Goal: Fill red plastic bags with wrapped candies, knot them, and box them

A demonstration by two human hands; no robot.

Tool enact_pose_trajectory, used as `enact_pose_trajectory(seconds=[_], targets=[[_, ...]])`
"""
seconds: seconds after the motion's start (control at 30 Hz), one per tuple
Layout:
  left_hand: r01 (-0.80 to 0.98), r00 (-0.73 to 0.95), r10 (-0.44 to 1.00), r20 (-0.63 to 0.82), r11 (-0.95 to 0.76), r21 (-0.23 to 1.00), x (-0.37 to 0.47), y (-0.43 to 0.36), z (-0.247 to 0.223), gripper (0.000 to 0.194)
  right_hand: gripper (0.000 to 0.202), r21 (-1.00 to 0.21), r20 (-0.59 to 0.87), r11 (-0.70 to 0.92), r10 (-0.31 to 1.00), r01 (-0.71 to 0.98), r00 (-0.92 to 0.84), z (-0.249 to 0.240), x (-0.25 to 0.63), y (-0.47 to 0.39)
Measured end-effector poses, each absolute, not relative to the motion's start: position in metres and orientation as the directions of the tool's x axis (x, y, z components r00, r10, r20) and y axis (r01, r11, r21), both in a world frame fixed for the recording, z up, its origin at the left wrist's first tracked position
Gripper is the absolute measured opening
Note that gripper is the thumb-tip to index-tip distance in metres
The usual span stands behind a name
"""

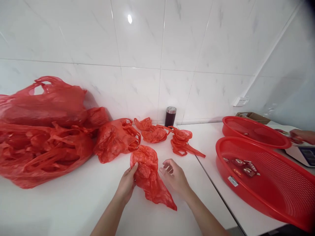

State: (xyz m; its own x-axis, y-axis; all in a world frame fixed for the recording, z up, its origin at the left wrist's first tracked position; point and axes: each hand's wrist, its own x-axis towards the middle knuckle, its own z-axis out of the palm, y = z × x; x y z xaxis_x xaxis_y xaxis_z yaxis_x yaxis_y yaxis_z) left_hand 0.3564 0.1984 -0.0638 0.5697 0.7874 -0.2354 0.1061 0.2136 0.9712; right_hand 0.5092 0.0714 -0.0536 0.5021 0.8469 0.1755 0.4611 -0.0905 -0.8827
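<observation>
My left hand [128, 183] grips the left edge of a crumpled red plastic bag [150, 177], its thumb on top. The bag spreads over the white table, one corner trailing toward the lower right. Just right of it, my right hand [173, 175] hovers with fingers curved and apart, holding nothing. Behind the held bag lie a loose red bag [155, 133] and another twisted red bag [182, 142]. A bunched red bag [116, 137] rests to the left.
Large full red bags [44, 150] fill the left side. A dark tumbler [170, 116] stands by the wall. At right are a red basket [268, 203] with small packets, a second basket [278, 144], a scale [301, 154] and another person's hand [304, 135].
</observation>
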Motion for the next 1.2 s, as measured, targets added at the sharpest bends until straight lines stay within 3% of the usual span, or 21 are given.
enact_pose_trajectory(seconds=[0.07,0.17,0.3,0.4,0.47,0.57,0.63,0.67,0.73,0.83,1.03,1.13,1.2], targets=[[-0.008,0.620,0.733,-0.279,0.361,0.932,0.347,0.190,-0.054,0.042,0.038,-0.942,0.083,-0.084,0.879,0.324,0.470,-0.053,0.508,0.072],[-0.165,0.643,0.690,-0.333,0.549,0.820,0.335,0.185,-0.047,0.033,0.024,-0.993,0.016,-0.028,0.931,0.114,0.364,-0.054,0.503,0.077],[-0.211,0.569,0.734,-0.372,0.567,0.796,0.311,0.197,-0.052,0.022,0.021,-0.987,-0.044,0.042,0.854,-0.153,0.519,-0.047,0.511,0.076],[-0.173,0.528,0.757,-0.385,0.540,0.824,0.292,0.203,-0.054,0.021,0.024,-0.961,-0.071,0.097,0.819,-0.259,0.570,-0.035,0.524,0.070],[-0.174,0.346,0.879,-0.327,0.403,0.899,0.286,0.197,-0.050,0.022,0.026,-0.967,-0.034,0.134,0.772,-0.215,0.635,-0.027,0.528,0.067],[-0.019,0.081,0.995,0.062,-0.060,0.998,0.295,0.172,-0.039,0.021,0.027,-0.992,0.049,0.116,0.737,-0.055,0.675,-0.019,0.520,0.065],[0.113,0.194,0.938,0.288,-0.313,0.943,0.311,0.151,-0.035,0.026,0.027,-0.995,0.059,0.093,0.780,-0.022,0.623,-0.015,0.506,0.067],[0.143,0.297,0.899,0.322,-0.375,0.916,0.320,0.142,-0.035,0.035,0.026,-0.995,0.054,0.094,0.812,-0.038,0.581,-0.014,0.498,0.067],[0.167,0.501,0.827,0.254,-0.381,0.910,0.337,0.129,-0.039,0.048,0.024,-0.989,0.035,0.098,0.877,-0.107,0.479,-0.012,0.485,0.068],[0.184,0.659,0.746,0.095,-0.282,0.942,0.344,0.129,-0.048,0.019,0.022,-0.968,-0.003,0.097,0.920,-0.233,0.393,-0.012,0.481,0.063],[0.060,0.614,0.788,-0.038,0.001,0.998,0.308,0.165,-0.049,0.023,0.029,-0.930,-0.067,0.119,0.876,-0.348,0.478,-0.015,0.519,0.043],[0.010,0.595,0.796,-0.108,0.127,0.992,0.295,0.175,-0.050,0.026,0.030,-0.935,-0.043,0.170,0.815,-0.310,0.577,-0.017,0.526,0.040],[0.040,0.488,0.865,-0.119,0.115,0.993,0.291,0.173,-0.049,0.029,0.029,-0.957,0.013,0.195,0.767,-0.213,0.641,-0.015,0.525,0.041]])
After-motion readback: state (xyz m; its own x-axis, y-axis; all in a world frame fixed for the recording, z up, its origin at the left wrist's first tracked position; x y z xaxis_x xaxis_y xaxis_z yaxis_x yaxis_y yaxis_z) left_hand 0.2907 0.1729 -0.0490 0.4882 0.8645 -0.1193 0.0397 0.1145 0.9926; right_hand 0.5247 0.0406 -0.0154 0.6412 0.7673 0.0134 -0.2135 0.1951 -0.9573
